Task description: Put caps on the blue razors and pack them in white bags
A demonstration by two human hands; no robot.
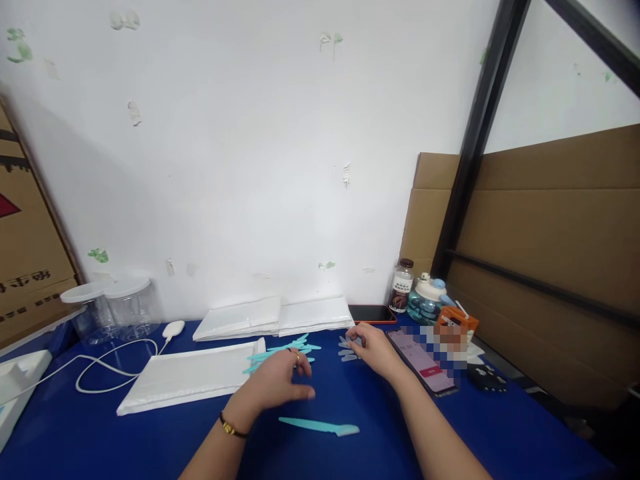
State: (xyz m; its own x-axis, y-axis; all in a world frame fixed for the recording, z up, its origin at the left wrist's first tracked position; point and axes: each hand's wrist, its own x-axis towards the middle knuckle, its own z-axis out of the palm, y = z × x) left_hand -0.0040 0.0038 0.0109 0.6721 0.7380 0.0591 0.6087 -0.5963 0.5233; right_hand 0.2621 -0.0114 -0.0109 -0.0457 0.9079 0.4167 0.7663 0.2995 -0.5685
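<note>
Palm-down left hand (pixel 279 385), wrist angled inward, fingers loosely curled, nothing seen pinched; teal sticks (pixel 285 352) just beyond its fingertips, capped teal stick (pixel 318 425) near, on the thumb's near side. Outstretched right hand (pixel 374 350), fingertips on pale caps (pixel 347 351); pinch impossible to tell.

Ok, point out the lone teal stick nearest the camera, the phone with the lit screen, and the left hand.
lone teal stick (pixel 313 424): head view, middle of its teal handle.
lit phone (pixel 419 363): head view, centre of its screen.
left hand (pixel 277 385): head view, back of the hand.
</note>
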